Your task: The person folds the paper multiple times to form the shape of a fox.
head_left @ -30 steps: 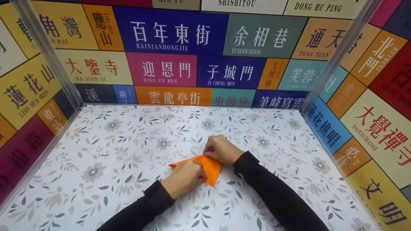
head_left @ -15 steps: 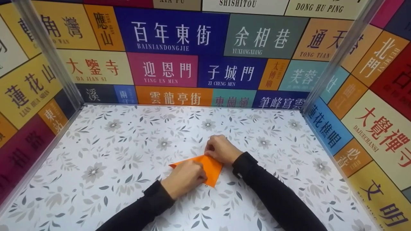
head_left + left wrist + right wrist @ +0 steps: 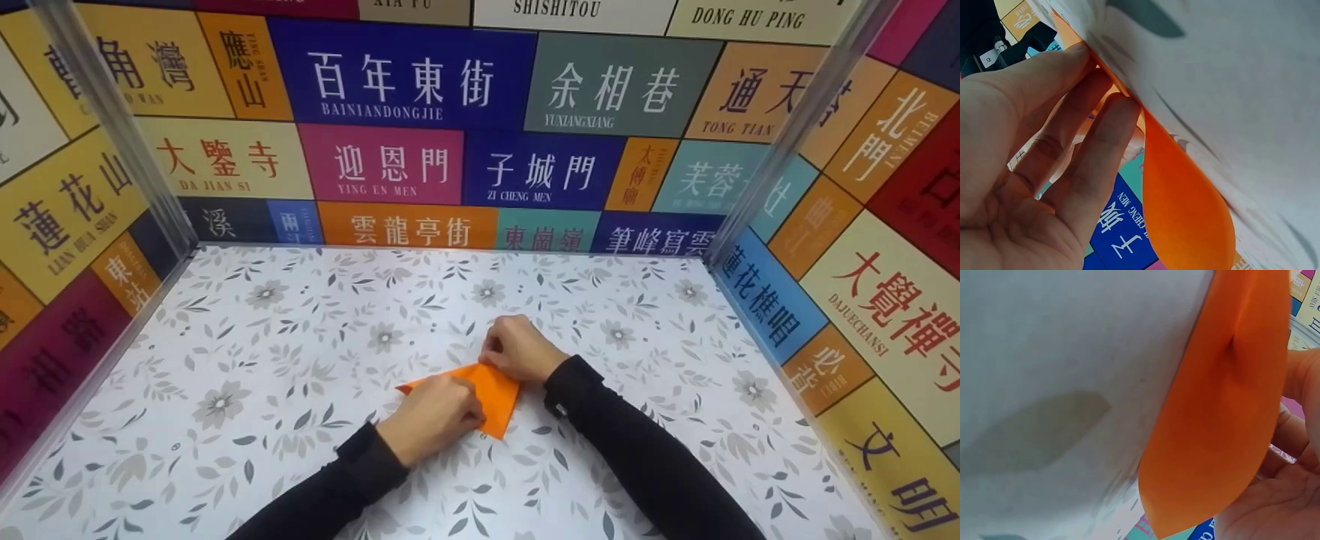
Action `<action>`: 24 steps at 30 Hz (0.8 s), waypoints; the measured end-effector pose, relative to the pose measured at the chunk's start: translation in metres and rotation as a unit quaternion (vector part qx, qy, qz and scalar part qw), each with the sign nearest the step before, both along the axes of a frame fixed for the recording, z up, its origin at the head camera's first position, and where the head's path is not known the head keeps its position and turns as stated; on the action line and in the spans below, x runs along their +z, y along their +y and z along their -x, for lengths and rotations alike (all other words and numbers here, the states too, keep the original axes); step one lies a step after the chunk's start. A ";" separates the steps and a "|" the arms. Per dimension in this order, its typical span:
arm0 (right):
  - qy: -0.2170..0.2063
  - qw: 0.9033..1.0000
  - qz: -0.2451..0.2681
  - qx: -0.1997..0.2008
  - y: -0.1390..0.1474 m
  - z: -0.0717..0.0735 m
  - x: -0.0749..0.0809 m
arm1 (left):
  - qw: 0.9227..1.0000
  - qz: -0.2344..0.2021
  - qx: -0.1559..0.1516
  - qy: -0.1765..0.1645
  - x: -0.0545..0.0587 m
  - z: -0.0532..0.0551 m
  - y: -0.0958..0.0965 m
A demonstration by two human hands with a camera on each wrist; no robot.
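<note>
A folded orange sheet of paper [image 3: 499, 394] lies on the patterned tabletop beneath both hands, one corner pointing towards the person. My left hand [image 3: 435, 412] covers its left part, fingers curled; in the left wrist view, thumb and fingertips pinch along the paper's edge, beside a rounded, bulging fold of the paper [image 3: 1188, 197]. At the upper right edge, my right hand [image 3: 521, 349] pinches the paper between thumb and index finger. In the right wrist view, the curved paper [image 3: 1219, 433] with a small crease hides those fingertips.
The tabletop [image 3: 300, 330] has a white covering with grey flowers and leaves. Panels with coloured blocks of Chinese lettering [image 3: 405, 75] stand at the back and both sides, with clear corner strips [image 3: 787, 142] where they meet.
Both hands and the paper stay almost exactly where they were. The head view has shifted very slightly.
</note>
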State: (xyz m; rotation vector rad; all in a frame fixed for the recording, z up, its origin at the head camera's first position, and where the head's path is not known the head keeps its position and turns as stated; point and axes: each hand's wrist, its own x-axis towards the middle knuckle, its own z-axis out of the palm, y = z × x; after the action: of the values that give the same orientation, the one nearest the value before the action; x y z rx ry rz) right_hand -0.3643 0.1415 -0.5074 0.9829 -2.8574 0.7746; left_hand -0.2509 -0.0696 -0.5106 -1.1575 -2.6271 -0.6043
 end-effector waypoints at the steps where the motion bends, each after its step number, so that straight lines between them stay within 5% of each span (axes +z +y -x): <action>1: 0.000 1.000 0.000 -0.003 0.000 0.000 0.000 | 1.000 0.003 0.000 0.002 0.000 0.000 0.000; 24: -0.032 0.999 0.000 -0.034 -0.002 0.000 -0.001 | 1.000 -0.014 -0.005 0.001 -0.001 0.002 -0.002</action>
State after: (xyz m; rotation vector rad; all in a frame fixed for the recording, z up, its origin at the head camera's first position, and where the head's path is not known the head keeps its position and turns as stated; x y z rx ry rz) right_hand -0.3640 0.1393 -0.5085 0.8698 -2.9282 0.8153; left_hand -0.2532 -0.0715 -0.5116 -1.1620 -2.6038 -0.6387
